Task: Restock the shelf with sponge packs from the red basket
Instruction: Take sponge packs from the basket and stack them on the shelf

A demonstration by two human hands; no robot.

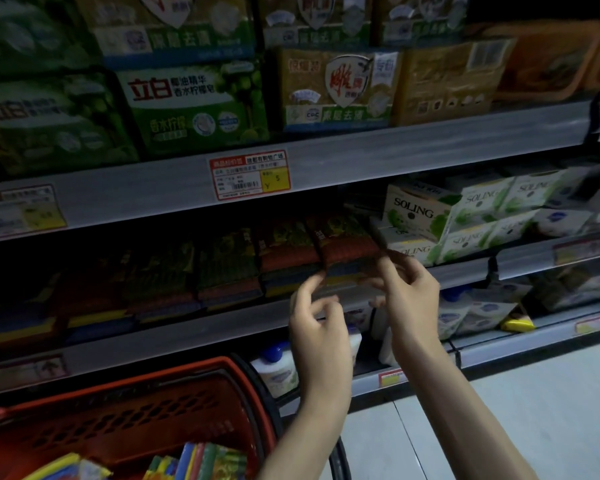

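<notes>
While our left hand (317,317) and right hand (411,299) pinch its near corners, the sponge pack (347,251) lies just ahead. Its long axis runs away from us.

left grip (321,327): fingers curled, pinching | right grip (411,296): fingers curled, pinching | forearms reaching forward

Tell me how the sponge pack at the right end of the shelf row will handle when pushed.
The rust-red and blue wrapped sponge pack is probably light and squashy, since it shows stacked sponge layers. Its printed wrapper likely slides easily on the grey shelf. It stands leaning, so it may tip forward unless propped.
</notes>
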